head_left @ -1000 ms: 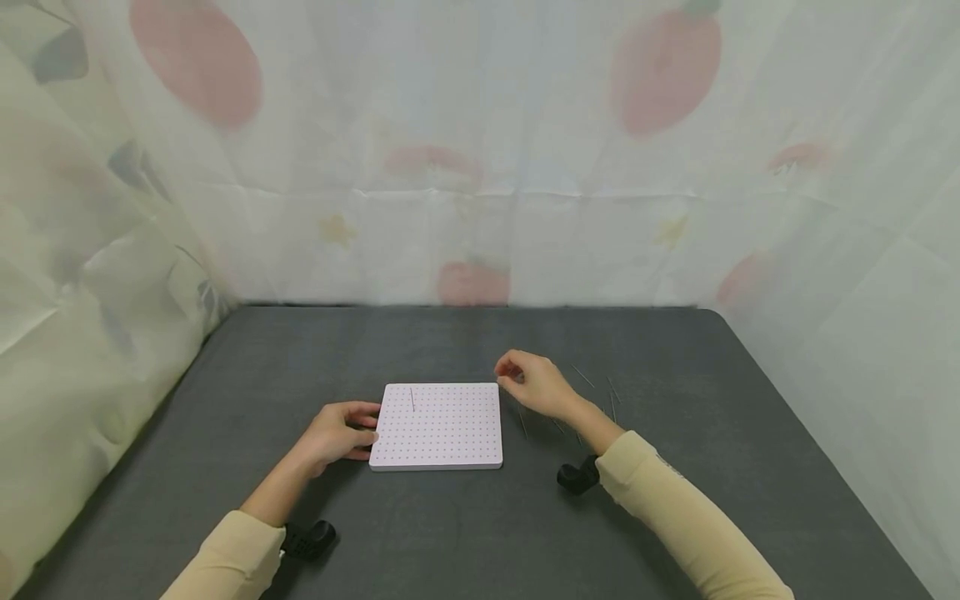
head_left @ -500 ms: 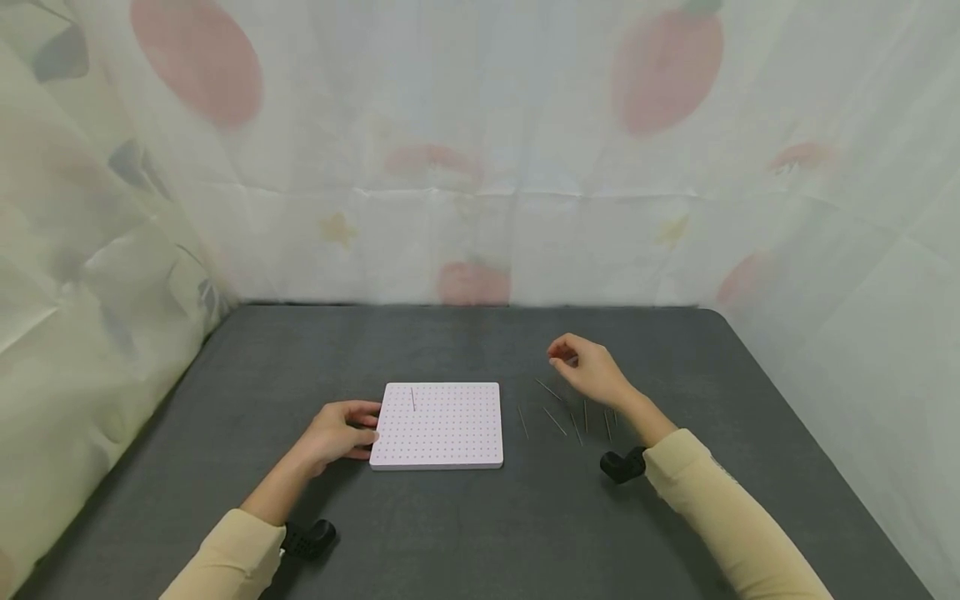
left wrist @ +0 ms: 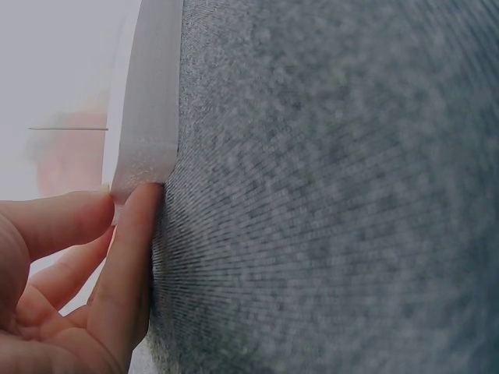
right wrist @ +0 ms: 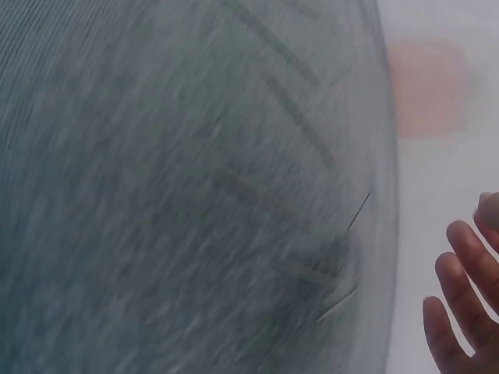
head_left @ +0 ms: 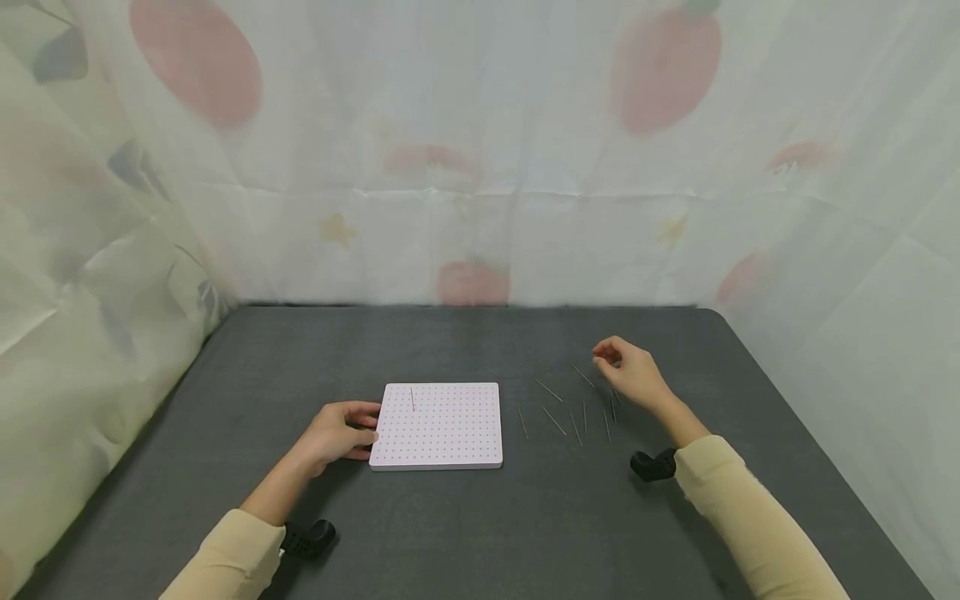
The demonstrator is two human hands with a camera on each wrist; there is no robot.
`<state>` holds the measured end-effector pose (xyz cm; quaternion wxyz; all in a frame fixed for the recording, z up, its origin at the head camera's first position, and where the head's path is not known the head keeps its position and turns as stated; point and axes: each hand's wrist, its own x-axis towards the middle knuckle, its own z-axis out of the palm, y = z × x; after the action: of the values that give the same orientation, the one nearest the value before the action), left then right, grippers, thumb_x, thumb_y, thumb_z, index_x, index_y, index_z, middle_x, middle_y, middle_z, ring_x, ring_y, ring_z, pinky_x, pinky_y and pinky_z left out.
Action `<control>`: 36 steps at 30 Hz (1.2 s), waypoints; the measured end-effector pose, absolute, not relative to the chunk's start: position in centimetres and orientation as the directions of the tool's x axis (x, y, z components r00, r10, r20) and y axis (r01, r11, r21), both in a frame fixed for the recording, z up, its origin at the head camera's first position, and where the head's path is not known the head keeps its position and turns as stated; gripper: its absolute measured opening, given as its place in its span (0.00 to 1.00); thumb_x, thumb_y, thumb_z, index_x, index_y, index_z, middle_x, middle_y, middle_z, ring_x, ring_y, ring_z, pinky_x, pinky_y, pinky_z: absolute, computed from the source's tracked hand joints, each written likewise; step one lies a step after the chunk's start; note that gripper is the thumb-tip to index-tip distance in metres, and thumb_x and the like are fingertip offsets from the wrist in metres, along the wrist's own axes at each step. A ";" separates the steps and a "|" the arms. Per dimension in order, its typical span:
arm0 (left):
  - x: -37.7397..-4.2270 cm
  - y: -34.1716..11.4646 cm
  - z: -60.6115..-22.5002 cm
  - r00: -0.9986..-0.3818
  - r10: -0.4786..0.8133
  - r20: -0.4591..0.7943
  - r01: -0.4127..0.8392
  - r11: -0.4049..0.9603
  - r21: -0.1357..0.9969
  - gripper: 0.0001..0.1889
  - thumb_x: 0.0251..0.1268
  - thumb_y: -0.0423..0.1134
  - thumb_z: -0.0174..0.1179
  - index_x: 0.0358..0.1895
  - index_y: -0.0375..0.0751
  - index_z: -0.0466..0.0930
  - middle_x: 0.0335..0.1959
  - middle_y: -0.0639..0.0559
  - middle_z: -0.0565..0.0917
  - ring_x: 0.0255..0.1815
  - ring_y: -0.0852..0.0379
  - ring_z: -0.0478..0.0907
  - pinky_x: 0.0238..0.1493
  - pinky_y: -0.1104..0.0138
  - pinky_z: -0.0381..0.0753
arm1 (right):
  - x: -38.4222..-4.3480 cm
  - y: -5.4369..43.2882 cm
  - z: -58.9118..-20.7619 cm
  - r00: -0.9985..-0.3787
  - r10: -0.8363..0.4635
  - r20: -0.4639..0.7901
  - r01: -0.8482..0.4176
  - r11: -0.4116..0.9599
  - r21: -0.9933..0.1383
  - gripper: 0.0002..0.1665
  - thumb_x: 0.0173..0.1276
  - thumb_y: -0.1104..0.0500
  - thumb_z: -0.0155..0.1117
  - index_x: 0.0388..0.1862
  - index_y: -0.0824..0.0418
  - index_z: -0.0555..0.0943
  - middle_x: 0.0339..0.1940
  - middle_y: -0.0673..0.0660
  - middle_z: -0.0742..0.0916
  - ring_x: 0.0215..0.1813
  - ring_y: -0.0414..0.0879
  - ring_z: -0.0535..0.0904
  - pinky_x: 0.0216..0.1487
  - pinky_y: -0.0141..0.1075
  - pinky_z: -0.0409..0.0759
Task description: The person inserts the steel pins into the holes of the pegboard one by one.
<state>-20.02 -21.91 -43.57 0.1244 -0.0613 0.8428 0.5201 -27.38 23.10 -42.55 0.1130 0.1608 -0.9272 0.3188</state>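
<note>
A white pegboard with a grid of small holes lies flat on the table. One thin metal pin stands upright near its far left corner; the left wrist view shows this pin from the side. My left hand holds the board's left edge, thumb at the top rim and a finger against the side. Off to the right, my right hand hovers over the table with fingers loosely bent and nothing seen between them. Beneath and left of it lie several loose pins. In the right wrist view its fingers are spread apart.
The dark grey table reaches back to a pale curtain with fruit prints. Another curtain hangs along the left edge. A black wrist camera sits at the left cuff, and a matching camera at the right.
My right hand has moved right, from beside the board's far right corner to over the far side of the loose pins, uncovering several of them. The left hand and board have stayed still.
</note>
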 end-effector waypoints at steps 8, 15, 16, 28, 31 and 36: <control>-20.0 -21.9 -43.4 -0.961 0.036 -0.275 -0.232 0.442 0.867 0.27 0.52 0.24 0.61 0.59 0.30 0.70 0.46 0.37 0.75 0.32 0.55 0.79 0.31 0.60 0.84 | -27.5 25.0 -43.9 -0.950 -0.162 0.266 -0.286 0.792 -0.539 0.11 0.67 0.58 0.57 0.45 0.63 0.77 0.38 0.58 0.83 0.40 0.51 0.77 0.40 0.45 0.76; -20.0 -22.0 -43.4 -0.960 0.038 -0.277 -0.233 0.439 0.868 0.27 0.52 0.24 0.61 0.59 0.30 0.70 0.45 0.37 0.75 0.32 0.55 0.79 0.31 0.60 0.84 | -27.3 25.8 -44.4 -0.963 -0.161 0.217 -0.255 0.804 -0.536 0.10 0.65 0.59 0.58 0.42 0.63 0.78 0.32 0.55 0.81 0.33 0.46 0.74 0.32 0.37 0.71; -20.0 -22.0 -43.4 -0.960 0.039 -0.276 -0.232 0.439 0.868 0.27 0.52 0.24 0.61 0.59 0.30 0.70 0.45 0.37 0.75 0.32 0.55 0.79 0.31 0.60 0.84 | -27.3 25.9 -44.5 -0.964 -0.164 0.210 -0.254 0.806 -0.535 0.09 0.65 0.59 0.58 0.41 0.63 0.78 0.32 0.55 0.81 0.32 0.45 0.74 0.32 0.36 0.71; -20.0 -22.0 -43.6 -0.962 0.038 -0.271 -0.227 0.444 0.867 0.27 0.53 0.24 0.61 0.59 0.31 0.70 0.45 0.38 0.75 0.32 0.55 0.79 0.31 0.61 0.84 | -26.9 26.1 -44.9 -0.964 -0.205 0.171 -0.265 0.820 -0.508 0.07 0.63 0.61 0.60 0.37 0.64 0.79 0.28 0.53 0.79 0.28 0.43 0.71 0.30 0.35 0.68; -20.0 -22.0 -43.7 -0.962 0.042 -0.268 -0.222 0.445 0.868 0.27 0.53 0.24 0.61 0.59 0.30 0.70 0.45 0.37 0.75 0.32 0.55 0.79 0.31 0.60 0.84 | -26.9 26.1 -45.1 -0.961 -0.215 0.171 -0.273 0.825 -0.494 0.06 0.62 0.61 0.61 0.36 0.63 0.79 0.28 0.53 0.79 0.29 0.43 0.71 0.31 0.35 0.69; -20.1 -22.0 -43.7 -0.963 0.047 -0.267 -0.220 0.441 0.870 0.27 0.53 0.24 0.61 0.60 0.30 0.69 0.45 0.37 0.75 0.32 0.55 0.79 0.31 0.60 0.84 | -27.0 26.2 -45.1 -0.955 -0.238 0.179 -0.297 0.809 -0.507 0.06 0.61 0.61 0.61 0.35 0.62 0.80 0.28 0.53 0.79 0.30 0.45 0.72 0.31 0.38 0.69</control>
<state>-20.05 -22.03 -43.67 0.1266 -0.0516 0.8394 0.5260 -26.99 26.21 -45.14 0.0534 0.1409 -0.9495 0.2751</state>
